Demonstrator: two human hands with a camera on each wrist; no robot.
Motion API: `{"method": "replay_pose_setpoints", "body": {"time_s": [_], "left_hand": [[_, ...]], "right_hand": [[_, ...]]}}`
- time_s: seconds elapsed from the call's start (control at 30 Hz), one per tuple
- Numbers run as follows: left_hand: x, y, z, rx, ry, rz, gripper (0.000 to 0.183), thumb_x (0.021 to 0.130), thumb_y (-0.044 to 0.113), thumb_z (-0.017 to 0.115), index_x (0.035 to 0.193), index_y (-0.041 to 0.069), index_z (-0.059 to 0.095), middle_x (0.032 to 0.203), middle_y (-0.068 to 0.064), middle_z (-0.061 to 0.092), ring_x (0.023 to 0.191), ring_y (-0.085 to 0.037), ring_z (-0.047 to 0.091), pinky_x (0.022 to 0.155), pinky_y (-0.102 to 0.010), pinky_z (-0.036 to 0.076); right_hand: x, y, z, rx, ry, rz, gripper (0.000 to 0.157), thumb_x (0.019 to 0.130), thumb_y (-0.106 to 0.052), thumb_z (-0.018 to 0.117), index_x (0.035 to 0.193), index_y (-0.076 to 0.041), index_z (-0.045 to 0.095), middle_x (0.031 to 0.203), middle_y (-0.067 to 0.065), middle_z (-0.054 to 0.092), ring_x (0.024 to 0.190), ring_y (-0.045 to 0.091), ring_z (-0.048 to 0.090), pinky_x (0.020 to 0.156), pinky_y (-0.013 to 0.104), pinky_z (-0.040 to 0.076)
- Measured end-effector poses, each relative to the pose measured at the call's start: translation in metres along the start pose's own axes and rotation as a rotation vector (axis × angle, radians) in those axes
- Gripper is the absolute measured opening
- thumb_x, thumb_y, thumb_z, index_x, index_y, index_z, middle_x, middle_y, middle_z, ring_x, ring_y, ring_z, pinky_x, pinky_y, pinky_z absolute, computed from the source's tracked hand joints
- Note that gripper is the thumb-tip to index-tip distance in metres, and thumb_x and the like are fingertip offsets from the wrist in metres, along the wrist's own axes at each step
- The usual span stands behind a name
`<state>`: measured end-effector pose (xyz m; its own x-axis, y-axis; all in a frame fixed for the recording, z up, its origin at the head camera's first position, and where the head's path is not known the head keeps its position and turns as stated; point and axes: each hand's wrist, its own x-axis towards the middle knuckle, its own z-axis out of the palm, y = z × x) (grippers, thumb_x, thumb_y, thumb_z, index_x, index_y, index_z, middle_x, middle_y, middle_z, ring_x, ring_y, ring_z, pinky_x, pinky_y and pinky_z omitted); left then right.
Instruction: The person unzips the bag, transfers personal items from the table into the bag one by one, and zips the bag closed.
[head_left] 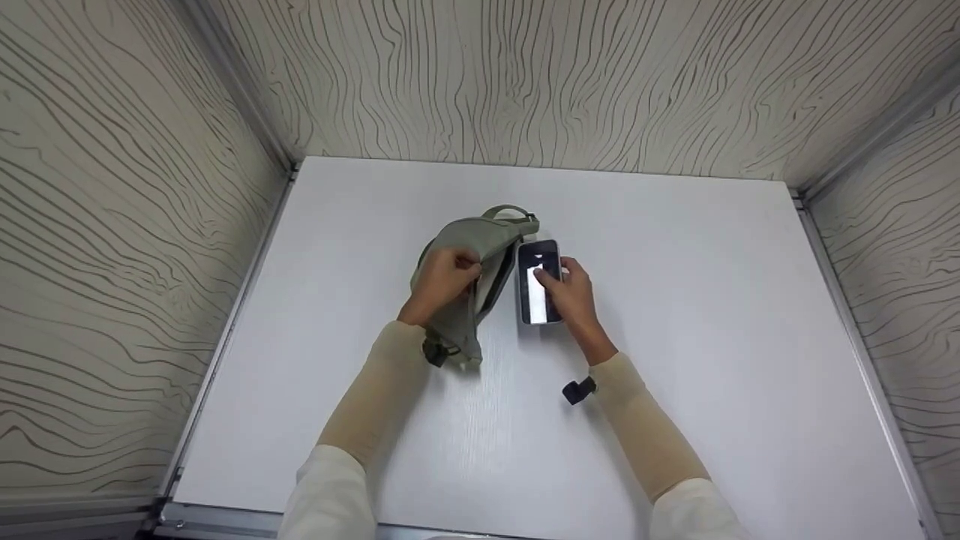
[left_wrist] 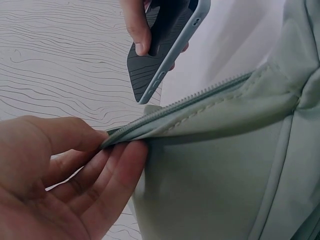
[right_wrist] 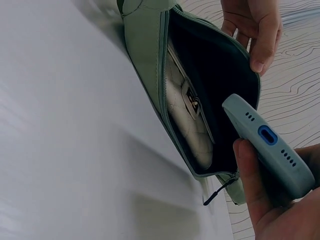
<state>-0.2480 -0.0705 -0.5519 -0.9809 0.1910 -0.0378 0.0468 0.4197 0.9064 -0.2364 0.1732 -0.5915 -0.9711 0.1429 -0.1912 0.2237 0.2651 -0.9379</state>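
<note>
A green zippered bag lies on the white table with its mouth unzipped toward the right. My left hand pinches the zippered edge between thumb and fingers, as the left wrist view shows at the bag's zipper. My right hand grips a smartphone in a pale case, screen up, just right of the opening. In the right wrist view the phone is held end-on before the mouth. Inside the bag sits a quilted cream purse with a metal clasp.
The white tabletop surrounds the bag. Wood-grain patterned panels stand behind and at both sides, joined by metal rails. A zipper pull hangs from the bag's end. Dark straps hang by the wrists.
</note>
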Motion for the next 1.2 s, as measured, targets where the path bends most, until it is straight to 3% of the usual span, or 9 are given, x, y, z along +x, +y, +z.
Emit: {"method": "replay_pose_setpoints", "body": {"time_s": [0.4, 0.7, 0.87, 1.03, 1.2], "left_hand": [[0.000, 0.000, 0.001, 0.002, 0.007, -0.018, 0.017, 0.099, 0.007, 0.067, 0.110, -0.004, 0.075, 0.094, -0.013, 0.074, 0.071, -0.014, 0.066, 0.059, -0.027, 0.058], [-0.001, 0.000, 0.000, -0.008, -0.006, 0.005, 0.021, 0.099, 0.009, 0.068, 0.112, -0.007, 0.075, 0.094, -0.014, 0.075, 0.069, -0.013, 0.065, 0.058, -0.025, 0.056], [0.000, 0.000, 0.000, -0.012, -0.009, 0.000, 0.023, 0.100, 0.010, 0.067, 0.113, -0.007, 0.075, 0.096, -0.015, 0.075, 0.069, -0.013, 0.066, 0.058, -0.026, 0.058], [0.000, 0.000, 0.000, 0.004, -0.005, -0.011, 0.020, 0.100, 0.011, 0.068, 0.111, -0.003, 0.075, 0.095, -0.013, 0.074, 0.069, -0.014, 0.065, 0.057, -0.027, 0.057], [0.000, 0.000, 0.000, 0.019, -0.002, -0.016, 0.018, 0.100, 0.011, 0.069, 0.111, -0.002, 0.076, 0.096, -0.013, 0.075, 0.071, -0.014, 0.066, 0.058, -0.027, 0.057]], "right_hand": [[-0.002, 0.002, 0.009, 0.020, -0.013, 0.010, 0.047, 0.098, -0.024, 0.073, 0.136, 0.002, 0.059, 0.093, 0.011, 0.076, 0.071, 0.011, 0.067, 0.064, 0.026, 0.053], [-0.004, 0.005, 0.015, 0.014, -0.034, 0.000, 0.050, 0.099, -0.023, 0.072, 0.139, 0.003, 0.058, 0.104, 0.019, 0.077, 0.075, 0.012, 0.070, 0.069, 0.030, 0.056], [-0.003, 0.004, 0.019, 0.025, -0.039, -0.004, 0.048, 0.099, -0.023, 0.072, 0.137, 0.003, 0.059, 0.105, 0.023, 0.077, 0.080, 0.021, 0.074, 0.071, 0.034, 0.058], [-0.003, 0.005, 0.022, 0.032, -0.051, 0.019, 0.047, 0.098, -0.025, 0.073, 0.135, 0.002, 0.060, 0.105, 0.023, 0.077, 0.085, 0.029, 0.075, 0.067, 0.031, 0.056], [-0.001, 0.006, 0.027, 0.054, -0.065, 0.044, 0.048, 0.099, -0.026, 0.073, 0.136, 0.001, 0.060, 0.103, 0.018, 0.076, 0.079, 0.016, 0.069, 0.066, 0.027, 0.054]]}}
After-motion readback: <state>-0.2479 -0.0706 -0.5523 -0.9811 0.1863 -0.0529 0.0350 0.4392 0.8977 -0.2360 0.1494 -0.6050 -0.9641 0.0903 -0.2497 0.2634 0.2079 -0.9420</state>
